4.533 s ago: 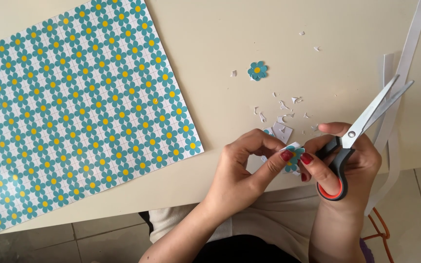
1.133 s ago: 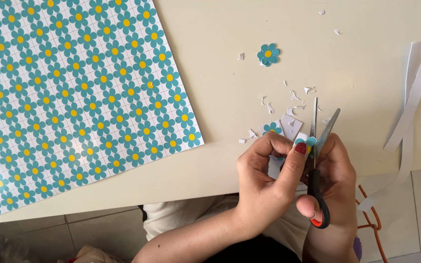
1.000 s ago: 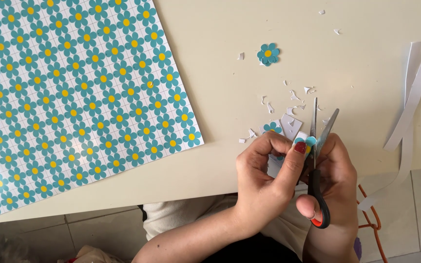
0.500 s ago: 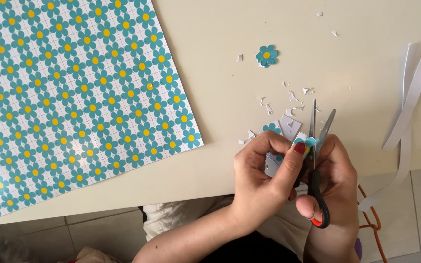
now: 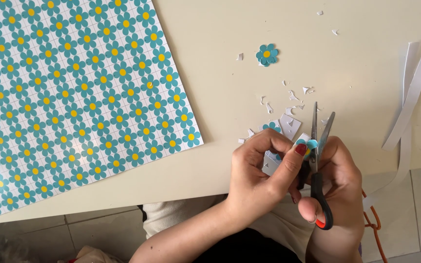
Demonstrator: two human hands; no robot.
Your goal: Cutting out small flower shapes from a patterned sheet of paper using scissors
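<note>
Since half a second ago, little has shifted: the scissors (image 5: pixel 317 151) have dropped slightly toward the counter's near edge, blades still parted in a narrow V, and the left thumb has slid a touch lower on the piece. Against the oldest frame the change is bigger, since then the scissors pointed off to the right, away from the paper, while now they stand nearly upright against it.

Right hand (image 5: pixel 334 180) is clenched through the black and red handles. Left hand (image 5: pixel 264 170) pinches a small flower piece (image 5: pixel 310 144) between thumb and fingers, just over the counter (image 5: pixel 220 58) edge, with the blades touching its right side. White margin shows on the piece beneath the thumb, so its trimming looks partway done.

One finished flower (image 5: pixel 267 54) lies alone farther up the counter, well apart from the hands. Another roughly cut flower square (image 5: pixel 271 127) lies just above the left fingers among white scraps (image 5: pixel 288 104), apparently not yet trimmed. Long white strips (image 5: pixel 417 87) lie off to the right, one hanging over the edge. On the left, the printed sheet (image 5: pixel 74 97) of teal flowers with yellow centres is almost whole, so by the look of it only a very few flowers are cut out and nearly all remain.
</note>
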